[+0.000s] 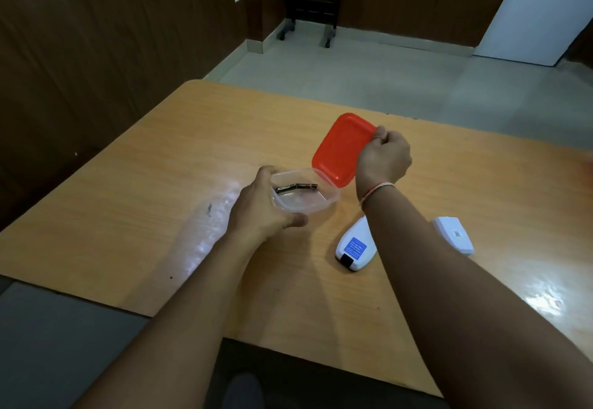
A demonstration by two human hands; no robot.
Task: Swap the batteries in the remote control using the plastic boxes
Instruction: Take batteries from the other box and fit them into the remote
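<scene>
Wooden table [128, 216]: left hand [263, 213] grips clear box [305, 196]; right hand [383, 158] pinches red lid [340, 152].

Clear plastic box [305, 206]; glossy red plastic lid [340, 152]; shiny wood-grain table [160, 184]

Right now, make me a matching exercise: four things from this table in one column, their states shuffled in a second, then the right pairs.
Things:
1. lid
2. box
3. batteries
4. remote

States:
A. lying inside the clear box
B. face down on the table, blue label up
C. red, lifted and tilted, pinched by the right hand
D. clear, open, held by the left hand

Pairs: 1-C, 2-D, 3-A, 4-B
</scene>
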